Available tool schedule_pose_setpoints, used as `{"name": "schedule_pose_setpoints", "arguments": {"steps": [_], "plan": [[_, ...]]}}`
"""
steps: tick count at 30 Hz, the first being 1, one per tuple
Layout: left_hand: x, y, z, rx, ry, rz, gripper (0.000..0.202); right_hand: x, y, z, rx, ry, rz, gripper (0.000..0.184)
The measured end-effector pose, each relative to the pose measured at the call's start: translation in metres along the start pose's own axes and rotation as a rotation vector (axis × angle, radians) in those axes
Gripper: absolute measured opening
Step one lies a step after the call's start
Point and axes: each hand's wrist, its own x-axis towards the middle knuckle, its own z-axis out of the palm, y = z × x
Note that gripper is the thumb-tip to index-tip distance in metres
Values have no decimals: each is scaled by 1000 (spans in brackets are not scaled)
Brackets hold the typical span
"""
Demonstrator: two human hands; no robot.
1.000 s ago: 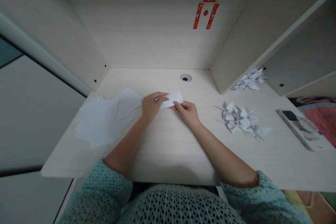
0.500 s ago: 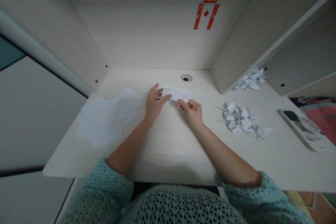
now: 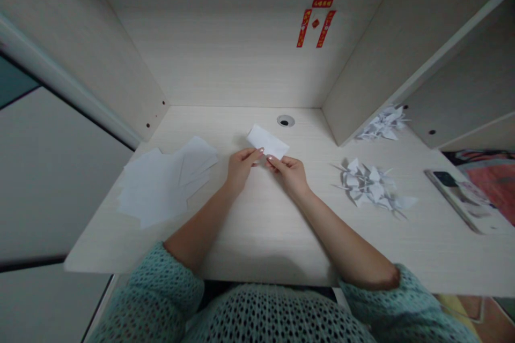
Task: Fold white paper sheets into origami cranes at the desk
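- Left hand (image 3: 240, 167): thumb and fingers closed on folded paper (image 3: 267, 141), near edge
- Right hand (image 3: 290, 174): similar pinch, paper's near right corner
- Paper: mid-width, toward desk's (image 3: 261, 246) back edge

My only camera sits on my head, facing forward and down past my knitted top (image 3: 281, 313) to the worktop (image 3: 261, 230), near enough to centre my left hand (image 3: 240, 168) and right hand (image 3: 294, 174), wide enough to take in the back panel (image 3: 233, 53).
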Motion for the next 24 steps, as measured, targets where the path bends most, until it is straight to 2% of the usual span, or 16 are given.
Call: {"name": "schedule_pose_setpoints", "arguments": {"steps": [4,9,16,24], "plan": [[2,1,-1,-86,67,-37,32,-2,-3,2,-13,-89,-29,36],[0,3,0,-174,67,-80,30,-3,-4,3,-107,-92,-74,39],[-3,10,2,-300,87,-189,30,-4,-6,5,-80,-126,-69,40],[5,7,-4,-416,116,-237,30,-5,-1,5,-78,-140,-67,37]]}}
